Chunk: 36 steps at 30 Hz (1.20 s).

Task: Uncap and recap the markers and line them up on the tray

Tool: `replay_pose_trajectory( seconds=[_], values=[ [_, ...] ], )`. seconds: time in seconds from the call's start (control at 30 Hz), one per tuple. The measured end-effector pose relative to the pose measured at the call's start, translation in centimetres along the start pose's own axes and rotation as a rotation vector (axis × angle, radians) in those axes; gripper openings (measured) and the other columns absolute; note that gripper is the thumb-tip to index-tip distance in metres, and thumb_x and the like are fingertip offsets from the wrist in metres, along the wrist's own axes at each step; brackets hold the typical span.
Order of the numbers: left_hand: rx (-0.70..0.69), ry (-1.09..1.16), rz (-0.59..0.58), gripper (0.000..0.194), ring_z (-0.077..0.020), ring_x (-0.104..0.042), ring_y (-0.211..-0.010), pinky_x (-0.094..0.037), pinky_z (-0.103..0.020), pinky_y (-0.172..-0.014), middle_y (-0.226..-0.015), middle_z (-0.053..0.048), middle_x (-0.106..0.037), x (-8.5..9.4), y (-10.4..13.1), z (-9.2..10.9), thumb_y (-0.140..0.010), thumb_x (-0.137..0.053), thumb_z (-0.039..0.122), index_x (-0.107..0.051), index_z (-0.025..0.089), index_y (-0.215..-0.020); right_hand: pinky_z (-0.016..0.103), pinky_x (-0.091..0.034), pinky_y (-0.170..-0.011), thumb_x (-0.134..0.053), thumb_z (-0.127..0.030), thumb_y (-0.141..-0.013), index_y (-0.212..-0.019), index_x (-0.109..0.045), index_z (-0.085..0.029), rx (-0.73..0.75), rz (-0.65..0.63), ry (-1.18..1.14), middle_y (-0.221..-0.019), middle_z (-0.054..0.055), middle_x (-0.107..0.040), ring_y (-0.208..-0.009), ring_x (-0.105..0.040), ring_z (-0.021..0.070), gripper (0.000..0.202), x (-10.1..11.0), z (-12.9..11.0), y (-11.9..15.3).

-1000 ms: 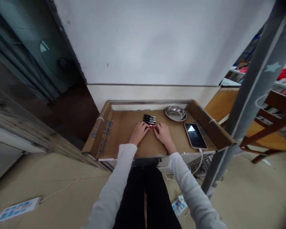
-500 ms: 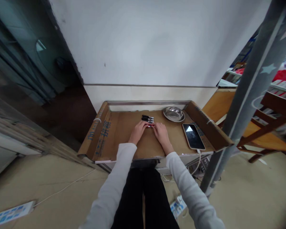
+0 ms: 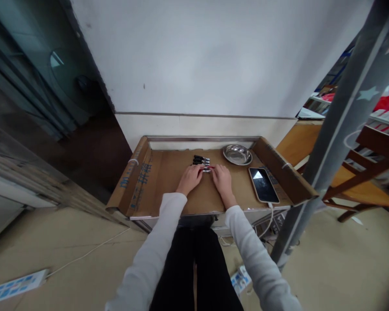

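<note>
Several black pens (image 3: 200,159) with silvery ends lie side by side in a short row on the brown cardboard (image 3: 167,181) of the tabletop. Just in front of that row, a red-and-silver pen (image 3: 206,170) lies crosswise between my hands, mostly covered by fingers. My left hand (image 3: 191,178) has its fingertips closed at the pen's left end and covers part of the black pens. At the right end, the fingers of my right hand (image 3: 222,179) are closed too. The pen's exact shape is too small to make out.
A round metal bowl (image 3: 237,154) stands at the back right. Nearer lies a phone (image 3: 263,185) with a white cable (image 3: 271,218) hanging over the front edge. Folded cardboard walls (image 3: 281,168) flank the surface. A grey metal post (image 3: 327,129) rises at the right.
Both hands have shifted slightly forward with the red-and-silver pen, closer to the black row. Less of its red part shows. The bowl and phone have stayed in place.
</note>
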<state>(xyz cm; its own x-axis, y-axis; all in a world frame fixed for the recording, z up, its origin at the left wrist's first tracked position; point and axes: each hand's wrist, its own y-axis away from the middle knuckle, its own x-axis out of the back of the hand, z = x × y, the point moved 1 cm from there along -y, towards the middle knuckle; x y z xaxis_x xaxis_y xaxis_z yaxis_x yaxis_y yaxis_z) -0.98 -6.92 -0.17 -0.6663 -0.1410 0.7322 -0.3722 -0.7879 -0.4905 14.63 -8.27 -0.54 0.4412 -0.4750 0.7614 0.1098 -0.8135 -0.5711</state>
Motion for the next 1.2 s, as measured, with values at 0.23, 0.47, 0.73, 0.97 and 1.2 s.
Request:
replay_pose_trajectory(
  seconds=[0.23, 0.47, 0.73, 0.97, 1.2],
  values=[
    [-0.085, -0.175, -0.086, 0.022, -0.0202, -0.048, -0.1, -0.035, -0.035, -0.086, -0.1, -0.004, -0.06, 0.0, 0.0, 0.1, -0.086, -0.05, 0.039, -0.061, 0.023, -0.097, 0.031, -0.034, -0.075, -0.032, -0.031, -0.094, -0.096, -0.059, -0.018, -0.124, 0.073, 0.065, -0.089, 0.009, -0.063, -0.083, -0.051, 0.0212, 0.03, -0.3, 0.8, 0.2],
    [-0.015, -0.197, 0.054, 0.02, -0.0184, -0.05, -0.091, -0.033, -0.032, -0.08, -0.095, -0.003, -0.064, 0.1, -0.3, -0.4, -0.09, -0.045, 0.034, -0.058, 0.02, -0.097, 0.031, -0.036, -0.074, -0.036, -0.032, -0.093, -0.097, -0.059, -0.019, -0.034, 0.009, 0.015, -0.09, 0.007, -0.064, -0.084, -0.053, 0.0204, 0.027, -0.4, 0.6, 0.0],
    [-0.023, -0.191, 0.125, 0.02, -0.0185, -0.052, -0.093, -0.032, -0.032, -0.08, -0.099, -0.003, -0.065, 0.4, -0.2, -0.4, -0.09, -0.044, 0.034, -0.057, 0.021, -0.099, 0.035, -0.038, -0.093, -0.033, -0.029, -0.092, -0.136, -0.029, -0.013, 0.203, -0.076, -0.19, -0.135, 0.015, -0.042, -0.118, -0.046, 0.0217, 0.048, -0.5, -1.0, 0.1],
    [0.334, -0.287, 0.34, 0.015, -0.0233, -0.048, -0.091, -0.033, -0.036, -0.078, -0.099, -0.004, -0.065, 1.0, -0.1, -1.7, -0.088, -0.047, 0.03, -0.058, 0.024, -0.098, 0.038, -0.037, -0.095, -0.034, -0.02, -0.088, -0.126, -0.044, -0.016, 0.115, -0.061, -0.168, -0.123, 0.011, -0.052, -0.112, -0.046, 0.022, 0.039, -0.5, -0.6, -0.3],
    [0.46, -0.267, 0.296, 0.013, -0.0238, -0.049, -0.092, -0.037, -0.038, -0.084, -0.101, -0.009, -0.06, -0.1, -0.4, -3.8, -0.086, -0.046, 0.014, -0.057, 0.017, -0.093, 0.034, -0.037, -0.083, -0.04, -0.018, -0.085, -0.099, -0.062, -0.019, 0.0, -0.063, 0.072, -0.098, 0.009, -0.056, -0.091, -0.047, 0.0217, 0.025, -1.1, 0.4, -0.2]
  ],
)
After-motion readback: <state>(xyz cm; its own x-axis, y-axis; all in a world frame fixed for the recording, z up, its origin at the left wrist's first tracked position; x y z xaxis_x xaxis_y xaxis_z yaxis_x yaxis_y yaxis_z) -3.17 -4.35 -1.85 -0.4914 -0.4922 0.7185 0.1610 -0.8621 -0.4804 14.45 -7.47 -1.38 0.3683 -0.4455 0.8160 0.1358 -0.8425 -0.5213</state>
